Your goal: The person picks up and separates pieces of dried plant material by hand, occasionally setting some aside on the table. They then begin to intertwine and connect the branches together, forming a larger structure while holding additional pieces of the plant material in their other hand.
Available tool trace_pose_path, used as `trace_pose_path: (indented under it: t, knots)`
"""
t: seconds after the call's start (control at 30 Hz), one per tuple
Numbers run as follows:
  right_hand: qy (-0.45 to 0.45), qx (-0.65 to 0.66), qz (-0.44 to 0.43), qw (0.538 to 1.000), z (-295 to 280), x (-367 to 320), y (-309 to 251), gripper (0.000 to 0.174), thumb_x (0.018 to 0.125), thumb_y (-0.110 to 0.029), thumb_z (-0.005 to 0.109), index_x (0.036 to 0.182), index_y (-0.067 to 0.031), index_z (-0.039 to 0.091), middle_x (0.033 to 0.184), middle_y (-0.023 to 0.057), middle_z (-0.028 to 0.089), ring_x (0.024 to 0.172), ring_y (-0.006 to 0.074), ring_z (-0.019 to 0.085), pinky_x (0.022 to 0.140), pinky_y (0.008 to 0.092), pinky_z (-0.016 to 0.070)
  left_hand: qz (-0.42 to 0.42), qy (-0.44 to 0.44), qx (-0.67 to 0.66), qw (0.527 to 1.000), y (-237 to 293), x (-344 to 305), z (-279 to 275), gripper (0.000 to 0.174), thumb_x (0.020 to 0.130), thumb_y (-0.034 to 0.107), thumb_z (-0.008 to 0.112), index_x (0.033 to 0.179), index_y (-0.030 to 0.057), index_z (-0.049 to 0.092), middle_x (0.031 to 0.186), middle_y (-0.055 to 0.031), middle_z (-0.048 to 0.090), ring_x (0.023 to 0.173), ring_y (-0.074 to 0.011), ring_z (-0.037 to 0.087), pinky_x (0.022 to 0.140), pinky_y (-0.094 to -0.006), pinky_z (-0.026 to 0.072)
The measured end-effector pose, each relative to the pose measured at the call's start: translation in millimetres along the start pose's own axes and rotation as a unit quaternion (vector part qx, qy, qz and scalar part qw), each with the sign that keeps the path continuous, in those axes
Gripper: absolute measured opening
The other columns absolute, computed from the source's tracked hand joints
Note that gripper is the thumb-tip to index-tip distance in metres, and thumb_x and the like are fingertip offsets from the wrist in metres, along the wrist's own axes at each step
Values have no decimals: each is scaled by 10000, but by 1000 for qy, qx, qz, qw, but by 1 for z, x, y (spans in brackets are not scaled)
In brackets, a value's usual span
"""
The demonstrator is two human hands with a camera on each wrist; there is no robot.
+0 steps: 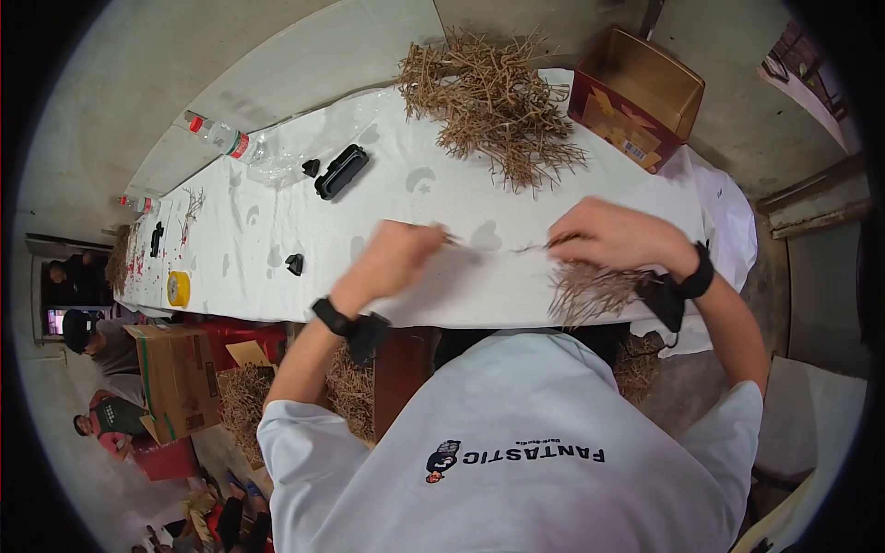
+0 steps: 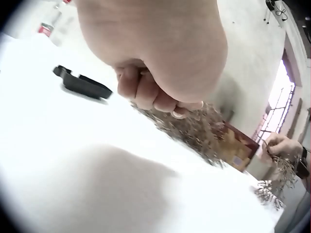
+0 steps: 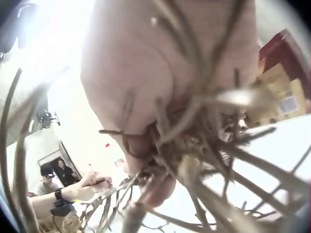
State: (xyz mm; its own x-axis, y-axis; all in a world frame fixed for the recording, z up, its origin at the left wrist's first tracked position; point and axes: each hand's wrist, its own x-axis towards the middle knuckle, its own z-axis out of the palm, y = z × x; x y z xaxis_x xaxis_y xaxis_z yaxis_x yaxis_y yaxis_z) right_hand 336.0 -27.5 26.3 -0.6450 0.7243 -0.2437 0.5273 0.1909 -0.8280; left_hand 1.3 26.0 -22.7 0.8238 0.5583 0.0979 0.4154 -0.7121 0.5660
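From my remote seat, R hand (image 1: 613, 238) was curled round twig bunch (image 1: 595, 293), near right over table (image 1: 327, 240); L hand (image 1: 392, 261) curled, couldn't tell if holding. Bunch looked lt., stiff, brittle; best gripped by thick stems (image 3: 262, 168).

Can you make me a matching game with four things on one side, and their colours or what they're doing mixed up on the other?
1. Round roll
2. Right hand
3. Tablecloth
4. Box

A. White with grey shapes
B. Dark red outside, open
C. Yellow
D. Holding twigs

Right pairs: 1-C, 2-D, 3-A, 4-B
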Motion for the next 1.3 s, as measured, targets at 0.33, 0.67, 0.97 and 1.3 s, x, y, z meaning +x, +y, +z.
trace_pose_path:
  t: [0.33, 0.67, 0.97, 1.3]
  knots:
    - [218, 89, -96, 967, 13, 26, 35, 278, 1003, -217, 597, 1047, 35, 705, 735, -1, 618, 704, 46, 533, 656, 228, 425, -174, 167, -336, 910, 24, -12, 0, 280, 1013, 200, 591, 852, -29, 576, 699, -24, 461, 661, -53, 386, 576, -240, 355]
    - [122, 265, 47, 955, 7, 20, 15, 233, 991, -180, 604, 1069, 10, 714, 796, 16, 673, 690, 66, 576, 620, 216, 438, 104, 148, 91, 979, 75, 48, 4, 308, 745, 174, 824, 781, -21, 587, 1144, -112, 662, 1011, -270, 644, 822, -368, 554]
    - [47, 386, 44, 920, 24, 11, 19, 268, 1012, -191, 583, 1179, 18, 583, 828, 97, 708, 680, 76, 622, 586, 197, 451, 168, 175, 175, 954, 69, 59, 23, 300, 670, 55, 793, 732, 12, 503, 1307, -149, 616, 1187, -343, 601, 935, -449, 519]
    - [103, 369, 98, 919, 34, 8, 5, 316, 1034, -213, 554, 1285, -31, 491, 797, 109, 694, 657, 76, 617, 550, 201, 445, 145, 204, -34, 968, 59, 53, 51, 163, 733, -104, 662, 777, -25, 527, 1150, -198, 663, 1059, -305, 665, 815, -373, 554]
